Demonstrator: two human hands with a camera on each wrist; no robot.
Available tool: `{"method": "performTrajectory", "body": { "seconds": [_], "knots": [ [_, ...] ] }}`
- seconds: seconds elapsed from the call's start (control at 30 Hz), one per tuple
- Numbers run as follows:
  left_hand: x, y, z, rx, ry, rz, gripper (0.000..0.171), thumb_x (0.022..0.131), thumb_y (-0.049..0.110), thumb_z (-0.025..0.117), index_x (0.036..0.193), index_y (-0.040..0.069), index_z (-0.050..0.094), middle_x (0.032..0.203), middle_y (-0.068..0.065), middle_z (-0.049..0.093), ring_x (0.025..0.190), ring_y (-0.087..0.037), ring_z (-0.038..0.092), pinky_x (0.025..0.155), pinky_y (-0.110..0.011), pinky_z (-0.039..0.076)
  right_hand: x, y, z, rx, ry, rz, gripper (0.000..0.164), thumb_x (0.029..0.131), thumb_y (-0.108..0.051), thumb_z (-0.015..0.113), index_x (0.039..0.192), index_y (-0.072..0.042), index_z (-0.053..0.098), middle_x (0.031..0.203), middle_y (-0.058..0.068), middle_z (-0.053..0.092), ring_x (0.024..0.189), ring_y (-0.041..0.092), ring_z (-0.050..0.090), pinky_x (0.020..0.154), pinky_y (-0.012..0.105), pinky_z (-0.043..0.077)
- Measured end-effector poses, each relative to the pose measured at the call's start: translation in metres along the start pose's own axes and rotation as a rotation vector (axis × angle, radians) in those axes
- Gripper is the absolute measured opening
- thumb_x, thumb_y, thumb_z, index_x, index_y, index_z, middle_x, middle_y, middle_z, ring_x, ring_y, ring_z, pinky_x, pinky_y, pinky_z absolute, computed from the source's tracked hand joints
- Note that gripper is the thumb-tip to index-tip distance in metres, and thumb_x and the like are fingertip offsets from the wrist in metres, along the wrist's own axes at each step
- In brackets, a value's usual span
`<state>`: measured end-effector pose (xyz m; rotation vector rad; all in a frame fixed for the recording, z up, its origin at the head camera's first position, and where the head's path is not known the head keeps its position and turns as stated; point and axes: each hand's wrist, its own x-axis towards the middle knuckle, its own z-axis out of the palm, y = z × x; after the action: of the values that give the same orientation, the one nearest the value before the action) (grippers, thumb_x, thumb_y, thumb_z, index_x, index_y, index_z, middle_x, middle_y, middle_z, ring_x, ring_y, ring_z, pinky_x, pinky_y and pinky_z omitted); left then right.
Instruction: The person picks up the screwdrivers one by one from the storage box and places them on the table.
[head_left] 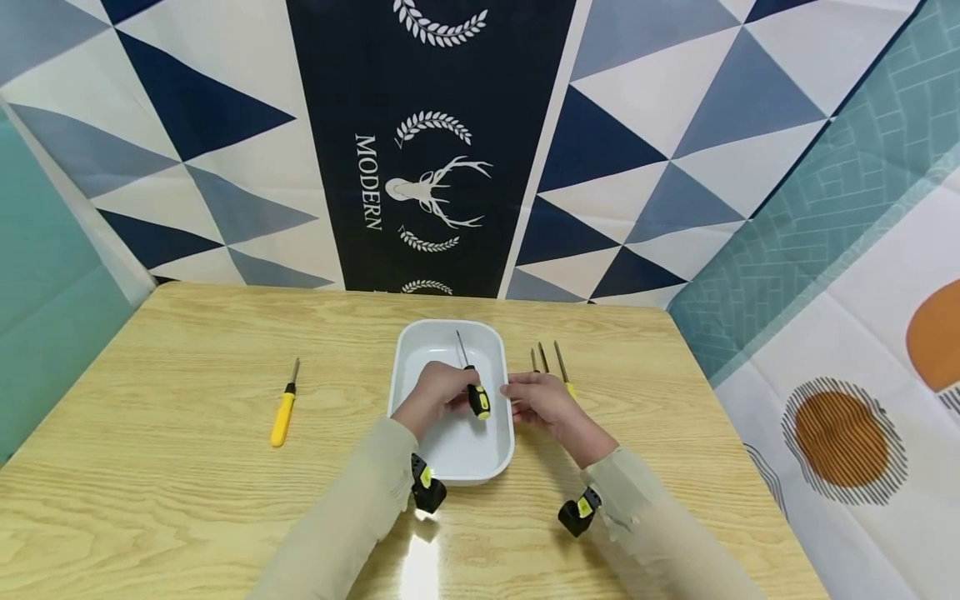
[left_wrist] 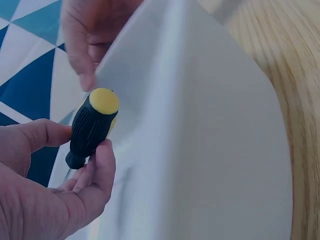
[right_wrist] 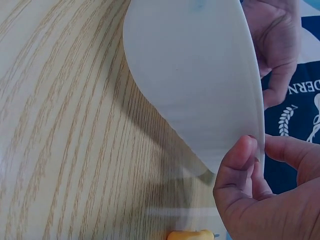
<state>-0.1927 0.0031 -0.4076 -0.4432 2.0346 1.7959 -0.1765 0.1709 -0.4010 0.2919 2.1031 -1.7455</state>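
In the head view my left hand (head_left: 438,389) is over a white rectangular tray (head_left: 457,458), gripping a screwdriver (head_left: 478,402) by its black and yellow handle. Its thin shaft points toward the far end of the tray. The left wrist view shows the thumb and fingers on either side of the black handle (left_wrist: 92,125), its yellow end cap facing the camera. My right hand (head_left: 546,402) pinches the tray's right rim. Thumb and fingers lie on both sides of that rim (right_wrist: 259,95) in the right wrist view.
A yellow-handled screwdriver (head_left: 283,417) lies on the wooden table (head_left: 187,500) to the left. Several more tools, with metal shafts (head_left: 560,360) showing, lie right of the tray, partly hidden behind my right hand. A patterned cloth (head_left: 420,167) hangs behind the table.
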Motion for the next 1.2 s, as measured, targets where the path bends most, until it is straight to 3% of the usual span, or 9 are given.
{"method": "performTrajectory", "body": {
  "seconds": [0.27,0.4,0.67,0.9,1.2],
  "knots": [
    [-0.003,0.005,-0.011,-0.130,-0.057,-0.001,0.029,0.080,0.009,0.063,0.105,-0.006,0.060,0.074,-0.004,0.063,0.062,-0.011,0.061,0.058,-0.025,0.059,0.002,0.001,0.001,0.008,0.012,0.010,0.042,0.089,-0.009,0.061,0.126,0.006,0.050,0.079,0.001,0.061,0.058,0.009,0.056,0.055,0.020,0.052],
    [-0.005,0.004,-0.017,-0.135,-0.073,0.009,0.032,0.082,0.010,0.063,0.109,-0.007,0.059,0.079,-0.005,0.063,0.065,-0.012,0.061,0.062,-0.026,0.060,0.003,0.001,0.002,0.002,0.026,0.020,0.039,0.088,-0.009,0.061,0.124,0.005,0.053,0.080,0.002,0.061,0.058,0.010,0.056,0.056,0.020,0.053],
    [-0.010,0.003,-0.024,-0.133,-0.106,0.030,0.033,0.082,0.012,0.064,0.111,-0.004,0.060,0.074,-0.003,0.063,0.057,-0.010,0.060,0.051,-0.018,0.054,0.003,0.001,0.001,-0.015,0.028,0.023,0.041,0.089,-0.010,0.061,0.126,0.005,0.050,0.080,0.001,0.061,0.059,0.010,0.056,0.056,0.020,0.053],
    [-0.013,0.004,-0.030,-0.107,-0.120,0.025,0.032,0.083,0.016,0.064,0.111,-0.001,0.063,0.080,-0.003,0.064,0.065,-0.011,0.061,0.057,-0.019,0.056,0.002,0.001,-0.001,-0.010,0.027,0.022,0.042,0.089,-0.010,0.061,0.126,0.005,0.050,0.078,0.001,0.061,0.059,0.009,0.056,0.055,0.019,0.052],
    [-0.012,-0.001,-0.040,-0.134,-0.129,0.035,0.035,0.084,0.015,0.066,0.112,-0.004,0.060,0.086,-0.005,0.064,0.070,-0.012,0.061,0.060,-0.019,0.056,0.002,0.001,-0.001,-0.002,-0.004,0.012,0.044,0.089,-0.010,0.061,0.128,0.006,0.048,0.078,0.000,0.060,0.059,0.009,0.055,0.055,0.019,0.052]
  ]
}}
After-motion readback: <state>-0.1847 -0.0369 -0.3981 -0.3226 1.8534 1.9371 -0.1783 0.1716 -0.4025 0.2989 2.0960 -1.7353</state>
